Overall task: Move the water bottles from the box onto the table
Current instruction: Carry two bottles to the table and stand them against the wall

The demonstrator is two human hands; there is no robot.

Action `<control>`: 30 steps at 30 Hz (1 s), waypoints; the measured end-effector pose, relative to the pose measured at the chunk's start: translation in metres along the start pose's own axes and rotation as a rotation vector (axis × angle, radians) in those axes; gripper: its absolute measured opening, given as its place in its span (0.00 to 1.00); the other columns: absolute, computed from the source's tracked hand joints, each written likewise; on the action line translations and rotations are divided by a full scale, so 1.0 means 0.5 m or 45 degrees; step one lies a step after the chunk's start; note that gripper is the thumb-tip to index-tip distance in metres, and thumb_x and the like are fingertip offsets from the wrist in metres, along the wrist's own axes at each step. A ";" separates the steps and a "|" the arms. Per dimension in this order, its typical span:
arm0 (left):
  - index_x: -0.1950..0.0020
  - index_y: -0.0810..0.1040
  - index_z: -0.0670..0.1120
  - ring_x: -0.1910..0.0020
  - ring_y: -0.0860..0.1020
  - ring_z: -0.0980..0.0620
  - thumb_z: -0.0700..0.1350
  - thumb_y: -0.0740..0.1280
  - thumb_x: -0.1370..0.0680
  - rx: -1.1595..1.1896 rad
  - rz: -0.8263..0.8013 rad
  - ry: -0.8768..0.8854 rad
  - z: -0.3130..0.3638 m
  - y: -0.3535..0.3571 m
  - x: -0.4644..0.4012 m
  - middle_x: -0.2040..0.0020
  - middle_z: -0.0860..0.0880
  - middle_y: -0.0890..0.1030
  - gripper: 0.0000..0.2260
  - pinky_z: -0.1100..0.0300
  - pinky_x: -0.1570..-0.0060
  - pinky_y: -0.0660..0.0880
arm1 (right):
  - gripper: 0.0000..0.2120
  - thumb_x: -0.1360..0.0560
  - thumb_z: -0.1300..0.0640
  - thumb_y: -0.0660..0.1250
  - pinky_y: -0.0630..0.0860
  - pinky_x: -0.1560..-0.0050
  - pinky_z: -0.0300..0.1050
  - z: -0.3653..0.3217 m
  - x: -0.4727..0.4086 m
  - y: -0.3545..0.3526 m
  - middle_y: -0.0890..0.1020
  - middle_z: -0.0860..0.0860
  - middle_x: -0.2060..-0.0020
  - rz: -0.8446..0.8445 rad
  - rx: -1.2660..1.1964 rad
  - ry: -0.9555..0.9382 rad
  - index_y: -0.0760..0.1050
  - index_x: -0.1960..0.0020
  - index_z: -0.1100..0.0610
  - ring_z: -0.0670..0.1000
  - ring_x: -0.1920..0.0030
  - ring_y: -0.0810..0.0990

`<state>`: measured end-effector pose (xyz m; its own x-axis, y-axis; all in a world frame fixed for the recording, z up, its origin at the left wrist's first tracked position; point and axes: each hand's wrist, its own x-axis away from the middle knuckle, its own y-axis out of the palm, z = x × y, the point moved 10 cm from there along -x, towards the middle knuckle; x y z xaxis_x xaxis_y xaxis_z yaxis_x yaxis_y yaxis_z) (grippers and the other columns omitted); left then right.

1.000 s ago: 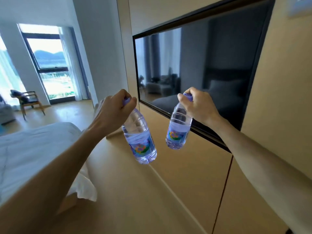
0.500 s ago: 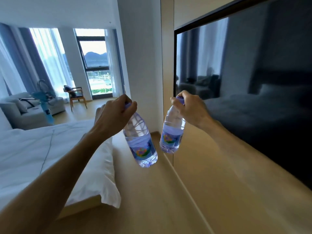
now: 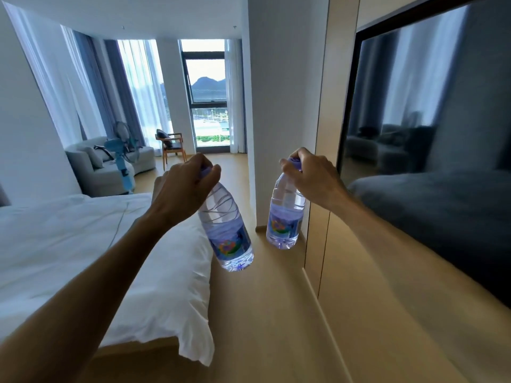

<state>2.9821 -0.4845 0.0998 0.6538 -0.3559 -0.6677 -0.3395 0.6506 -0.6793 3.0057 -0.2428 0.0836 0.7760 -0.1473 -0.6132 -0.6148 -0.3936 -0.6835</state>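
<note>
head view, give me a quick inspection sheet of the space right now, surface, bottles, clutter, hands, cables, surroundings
surface: no table or box in view; wood floor below the bottles
job's things: left bottle and right bottle, both in the air, hanging from their purple caps, apart from each other
clutter: nothing seen in the walkway
grippers: left hand grips the left bottle's cap; right hand grips the right bottle's cap
cables: nothing seen
surroundings: white bed on the left, dark wall screen on the right, sofa, blue fan, wooden chair and window ahead
</note>
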 end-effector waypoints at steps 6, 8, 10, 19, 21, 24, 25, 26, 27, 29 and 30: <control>0.46 0.74 0.44 0.60 0.78 0.47 0.54 0.60 0.19 -0.008 0.005 -0.057 -0.145 0.095 -0.116 0.57 0.49 0.77 0.14 0.51 0.60 0.77 | 0.11 0.19 0.43 0.57 0.74 0.59 0.42 0.043 -0.157 0.145 0.74 0.44 0.63 -0.058 -0.027 -0.045 0.68 0.49 0.50 0.49 0.61 0.77; 0.45 0.74 0.44 0.61 0.78 0.48 0.53 0.60 0.19 -0.011 0.020 -0.053 -0.195 0.125 -0.162 0.58 0.50 0.77 0.14 0.53 0.61 0.76 | 0.11 0.19 0.44 0.57 0.70 0.61 0.40 0.053 -0.217 0.195 0.75 0.44 0.62 -0.069 -0.028 -0.055 0.69 0.49 0.51 0.48 0.61 0.76; 0.47 0.75 0.45 0.62 0.77 0.49 0.54 0.59 0.19 -0.012 0.034 -0.030 -0.239 0.150 -0.213 0.59 0.50 0.77 0.13 0.55 0.62 0.74 | 0.10 0.19 0.45 0.58 0.69 0.62 0.38 0.063 -0.280 0.240 0.76 0.46 0.62 -0.080 -0.037 -0.056 0.69 0.50 0.51 0.48 0.61 0.76; 0.48 0.74 0.45 0.62 0.78 0.47 0.59 0.55 0.21 -0.071 0.024 0.050 -0.407 0.248 -0.444 0.58 0.49 0.78 0.19 0.53 0.61 0.76 | 0.10 0.20 0.45 0.58 0.69 0.63 0.41 0.122 -0.550 0.411 0.77 0.47 0.63 -0.040 -0.063 -0.026 0.71 0.51 0.52 0.49 0.63 0.76; 0.48 0.74 0.44 0.62 0.78 0.47 0.55 0.58 0.19 -0.069 0.017 0.053 -0.446 0.282 -0.484 0.59 0.49 0.77 0.15 0.53 0.62 0.76 | 0.10 0.20 0.45 0.58 0.70 0.64 0.40 0.142 -0.597 0.455 0.77 0.47 0.63 -0.037 -0.073 -0.039 0.71 0.51 0.52 0.49 0.63 0.76; 0.47 0.74 0.44 0.63 0.77 0.48 0.52 0.60 0.19 -0.071 -0.002 0.037 -0.507 0.342 -0.544 0.59 0.49 0.77 0.12 0.54 0.63 0.76 | 0.12 0.19 0.45 0.58 0.70 0.63 0.40 0.181 -0.667 0.530 0.78 0.48 0.62 -0.058 -0.073 -0.043 0.72 0.50 0.53 0.48 0.63 0.77; 0.47 0.74 0.44 0.63 0.77 0.48 0.52 0.60 0.19 -0.073 -0.014 0.032 -0.527 0.364 -0.565 0.59 0.49 0.77 0.12 0.54 0.63 0.76 | 0.13 0.20 0.44 0.58 0.72 0.61 0.41 0.196 -0.691 0.556 0.78 0.48 0.62 -0.067 -0.076 -0.039 0.72 0.50 0.53 0.49 0.63 0.77; 0.47 0.74 0.44 0.63 0.77 0.48 0.52 0.60 0.19 -0.077 -0.019 0.032 -0.545 0.386 -0.587 0.59 0.50 0.77 0.12 0.55 0.64 0.75 | 0.13 0.20 0.44 0.58 0.72 0.61 0.41 0.211 -0.715 0.581 0.78 0.48 0.63 -0.074 -0.079 -0.040 0.73 0.50 0.53 0.50 0.63 0.78; 0.48 0.74 0.44 0.64 0.77 0.49 0.52 0.60 0.19 -0.086 -0.016 0.037 -0.563 0.406 -0.610 0.59 0.50 0.77 0.11 0.57 0.65 0.74 | 0.13 0.20 0.44 0.58 0.72 0.62 0.41 0.226 -0.741 0.604 0.77 0.47 0.63 -0.075 -0.083 -0.048 0.72 0.50 0.53 0.49 0.63 0.78; 0.49 0.74 0.45 0.64 0.76 0.49 0.52 0.61 0.19 -0.100 -0.001 0.048 -0.599 0.449 -0.660 0.60 0.50 0.76 0.11 0.59 0.67 0.72 | 0.11 0.20 0.44 0.58 0.69 0.65 0.38 0.256 -0.797 0.650 0.76 0.45 0.65 -0.061 -0.093 -0.070 0.71 0.51 0.52 0.48 0.64 0.77; 0.49 0.74 0.44 0.64 0.77 0.49 0.53 0.61 0.19 -0.102 0.007 0.046 -0.618 0.470 -0.687 0.60 0.50 0.77 0.12 0.59 0.67 0.72 | 0.11 0.20 0.45 0.59 0.68 0.65 0.37 0.273 -0.826 0.671 0.76 0.45 0.65 -0.054 -0.097 -0.081 0.71 0.51 0.52 0.48 0.65 0.76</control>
<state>2.4689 -0.4166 0.0753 0.6277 -0.3775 -0.6808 -0.3967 0.5974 -0.6970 2.4597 -0.1904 0.0535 0.7891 -0.0724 -0.6100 -0.5673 -0.4667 -0.6785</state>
